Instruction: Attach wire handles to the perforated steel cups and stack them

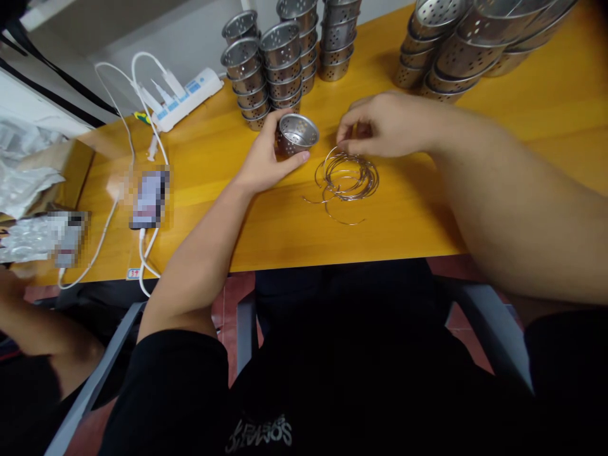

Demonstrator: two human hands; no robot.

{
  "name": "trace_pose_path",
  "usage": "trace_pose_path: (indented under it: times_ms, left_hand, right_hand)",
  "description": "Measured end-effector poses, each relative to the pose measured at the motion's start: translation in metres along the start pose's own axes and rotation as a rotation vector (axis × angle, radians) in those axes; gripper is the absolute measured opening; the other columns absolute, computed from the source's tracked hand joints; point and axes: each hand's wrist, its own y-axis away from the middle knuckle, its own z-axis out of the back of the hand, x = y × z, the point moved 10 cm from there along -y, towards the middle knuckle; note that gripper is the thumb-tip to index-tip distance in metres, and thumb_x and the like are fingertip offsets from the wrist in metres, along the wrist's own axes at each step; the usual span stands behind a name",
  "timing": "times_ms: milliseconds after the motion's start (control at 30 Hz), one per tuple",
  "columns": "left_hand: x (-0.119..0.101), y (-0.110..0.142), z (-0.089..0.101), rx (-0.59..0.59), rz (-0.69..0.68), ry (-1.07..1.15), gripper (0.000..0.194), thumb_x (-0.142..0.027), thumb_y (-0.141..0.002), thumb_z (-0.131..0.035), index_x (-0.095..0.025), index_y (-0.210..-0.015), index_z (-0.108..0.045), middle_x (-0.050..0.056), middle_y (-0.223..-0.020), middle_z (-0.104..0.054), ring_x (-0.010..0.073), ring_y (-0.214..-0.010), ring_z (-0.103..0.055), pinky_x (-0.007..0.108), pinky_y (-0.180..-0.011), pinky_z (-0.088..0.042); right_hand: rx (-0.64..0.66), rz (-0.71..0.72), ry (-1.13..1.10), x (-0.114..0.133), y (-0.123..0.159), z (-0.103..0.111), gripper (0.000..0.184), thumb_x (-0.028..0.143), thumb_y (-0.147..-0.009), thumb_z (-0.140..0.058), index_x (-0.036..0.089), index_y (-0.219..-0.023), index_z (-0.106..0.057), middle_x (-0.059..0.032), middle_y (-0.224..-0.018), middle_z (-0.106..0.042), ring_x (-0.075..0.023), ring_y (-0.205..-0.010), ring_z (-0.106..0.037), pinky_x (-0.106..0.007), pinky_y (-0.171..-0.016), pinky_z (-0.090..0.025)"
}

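Observation:
A small perforated metal cup [298,133] is gripped in my left hand [266,158], its mouth tilted up toward me, thumb along its near side. To the right of it, a loose pile of thin wire rings [354,177] lies on the wooden table, with a few wire ends sticking out at the near side. My right hand [375,126] is just above the far edge of this pile, thumb and fingers pinched together at a thin wire. Part of that wire is hidden by the fingers.
Stacks of perforated metal cups [285,69] stand at the back, and larger stacks [456,63] at the back right. A white power strip [190,98], cables and a phone [149,199] are to the left. Another person's arm [42,323] shows at the far left.

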Motion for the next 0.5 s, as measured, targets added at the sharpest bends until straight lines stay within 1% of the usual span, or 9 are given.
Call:
trace_pose_path:
  times_ms: [67,100,167,267,367,433,500]
  left_hand:
    - [0.001,0.000,0.000,0.007,-0.013,-0.004,0.123,-0.105,-0.097,-0.089,-0.037,-0.190,-0.047,0.019,-0.191,-0.065,0.0423,-0.169,-0.075,0.061,-0.150,-0.063]
    - [0.002,-0.001,0.000,0.011,-0.019,-0.010,0.124,-0.106,-0.097,-0.090,-0.036,-0.190,-0.047,0.019,-0.191,-0.065,0.0429,-0.170,-0.074,0.061,-0.150,-0.062]
    - [0.004,-0.002,-0.002,0.022,-0.028,-0.015,0.127,-0.107,-0.096,-0.089,-0.034,-0.191,-0.047,0.020,-0.191,-0.066,0.0440,-0.172,-0.073,0.062,-0.149,-0.063]
    - [0.007,-0.004,-0.001,0.000,-0.035,0.013,0.131,-0.109,-0.093,-0.091,-0.033,-0.190,-0.048,0.021,-0.190,-0.068,0.0437,-0.171,-0.075,0.060,-0.149,-0.064]
    - [0.012,-0.007,0.002,-0.055,-0.034,0.054,0.130,-0.109,-0.088,-0.097,-0.036,-0.187,-0.054,0.020,-0.185,-0.072,0.0427,-0.166,-0.079,0.060,-0.144,-0.068]
    - [0.013,-0.008,0.003,-0.063,-0.047,0.090,0.125,-0.108,-0.087,-0.099,-0.035,-0.181,-0.061,0.018,-0.177,-0.078,0.0421,-0.161,-0.082,0.060,-0.139,-0.071]
    - [0.013,-0.009,0.002,-0.046,-0.071,0.121,0.119,-0.110,-0.088,-0.097,-0.033,-0.174,-0.067,0.017,-0.170,-0.081,0.0417,-0.158,-0.084,0.062,-0.139,-0.072]
  right_hand:
    - [-0.052,0.048,0.002,0.001,0.000,0.004,0.011,0.020,-0.114,-0.079,0.028,-0.117,-0.086,-0.0103,-0.128,-0.094,-0.0316,-0.109,-0.086,-0.051,-0.108,-0.071]
    - [-0.078,0.069,-0.002,0.001,0.000,0.006,0.011,0.021,-0.112,-0.079,0.028,-0.116,-0.086,-0.0096,-0.125,-0.094,-0.0314,-0.107,-0.086,-0.050,-0.105,-0.071]
    - [-0.128,0.092,-0.041,-0.004,-0.002,0.008,0.013,0.019,-0.108,-0.081,0.028,-0.116,-0.085,-0.0075,-0.115,-0.092,-0.0295,-0.095,-0.084,-0.048,-0.095,-0.070]
    - [-0.204,0.088,-0.156,-0.014,-0.005,0.010,0.019,0.012,-0.102,-0.086,0.028,-0.112,-0.083,-0.0034,-0.097,-0.087,-0.0245,-0.075,-0.073,-0.043,-0.079,-0.062]
    - [-0.291,0.122,-0.276,-0.017,-0.007,0.014,0.027,0.004,-0.098,-0.088,0.029,-0.103,-0.078,-0.0004,-0.087,-0.079,-0.0220,-0.071,-0.066,-0.040,-0.073,-0.055]
    - [-0.367,0.184,-0.378,-0.015,-0.006,0.020,0.028,0.004,-0.099,-0.088,0.028,-0.100,-0.075,0.0003,-0.086,-0.075,-0.0201,-0.071,-0.063,-0.038,-0.071,-0.052]
    - [-0.456,0.248,-0.458,-0.014,-0.003,0.027,0.025,0.009,-0.105,-0.090,0.027,-0.099,-0.074,-0.0001,-0.088,-0.074,-0.0179,-0.072,-0.059,-0.036,-0.070,-0.049]
